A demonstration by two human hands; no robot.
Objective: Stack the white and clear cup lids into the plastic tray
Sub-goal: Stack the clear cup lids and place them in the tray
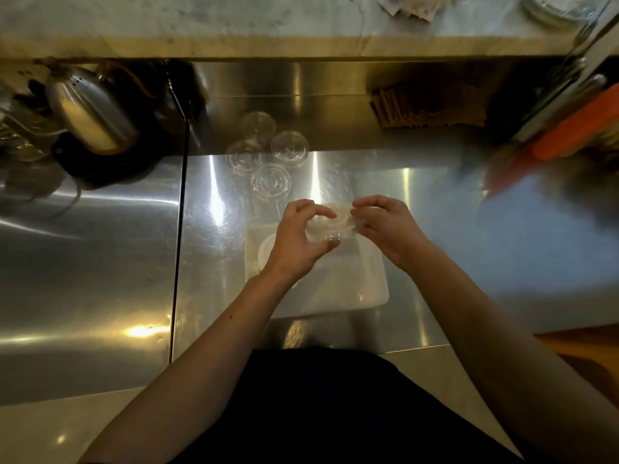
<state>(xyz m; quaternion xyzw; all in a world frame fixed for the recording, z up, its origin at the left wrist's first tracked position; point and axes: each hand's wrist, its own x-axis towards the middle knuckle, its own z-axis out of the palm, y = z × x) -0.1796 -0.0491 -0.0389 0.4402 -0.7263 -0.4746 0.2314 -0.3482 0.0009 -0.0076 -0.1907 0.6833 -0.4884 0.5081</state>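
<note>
A white plastic tray (338, 293) lies on the steel counter in front of me. Both hands hover over its far edge, holding a small stack of lids (336, 221) between them: a white lid on top, clear ones under it. My left hand (298, 239) grips the stack's left side with thumb and fingers. Pinching the right rim is my right hand (385, 229). A white lid (266, 254) rests in the tray's left part, half hidden by my left wrist. Three clear lids (270, 180) (289, 147) (244, 157) lie on the counter beyond the tray.
A clear cup (257, 125) stands behind the loose lids. At the far left sits a steel kettle (90, 112) on a black base. Brown paper sleeves (425, 108) are stacked at the back right. An orange object (569, 128) is blurred at right. A marble ledge (301, 45) overhangs the back.
</note>
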